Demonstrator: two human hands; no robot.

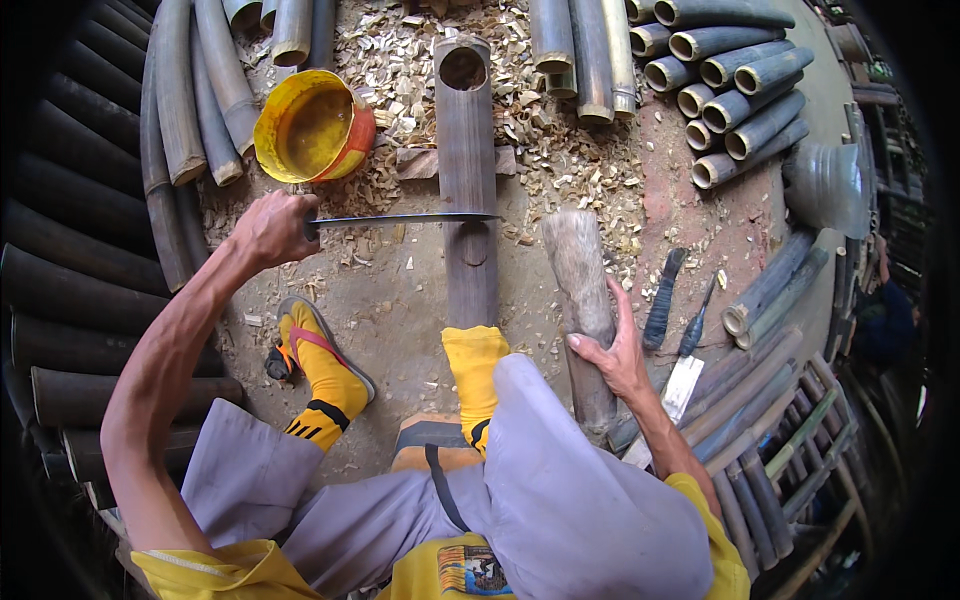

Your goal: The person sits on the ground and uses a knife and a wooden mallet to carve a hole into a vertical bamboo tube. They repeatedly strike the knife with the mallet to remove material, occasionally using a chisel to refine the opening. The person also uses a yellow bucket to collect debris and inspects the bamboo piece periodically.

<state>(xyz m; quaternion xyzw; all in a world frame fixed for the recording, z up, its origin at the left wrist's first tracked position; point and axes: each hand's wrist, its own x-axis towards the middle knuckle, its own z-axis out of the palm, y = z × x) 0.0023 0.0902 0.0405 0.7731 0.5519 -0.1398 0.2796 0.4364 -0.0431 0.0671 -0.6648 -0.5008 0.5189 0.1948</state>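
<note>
My left hand [275, 230] is closed around the handle of a long knife [400, 218]. Its thin blade lies across a dark bamboo pole [467, 130], just above a round outline cut in the wall. Farther up, the pole has an open round hole [462, 69]. A foot in a yellow sock [472, 375] rests against the pole's near end. To the right, my right hand [620, 345] grips a thick wooden club [575, 260], narrower at its near end; some of the fingers are hidden behind it.
A yellow bucket [315, 130] with liquid stands left of the pole. Wood chips [570, 150] cover the far ground. A black-handled tool [665, 300] and a chisel [690, 350] lie at the right. Stacked bamboo pieces [735, 90] are at far right, more [90, 270] along the left.
</note>
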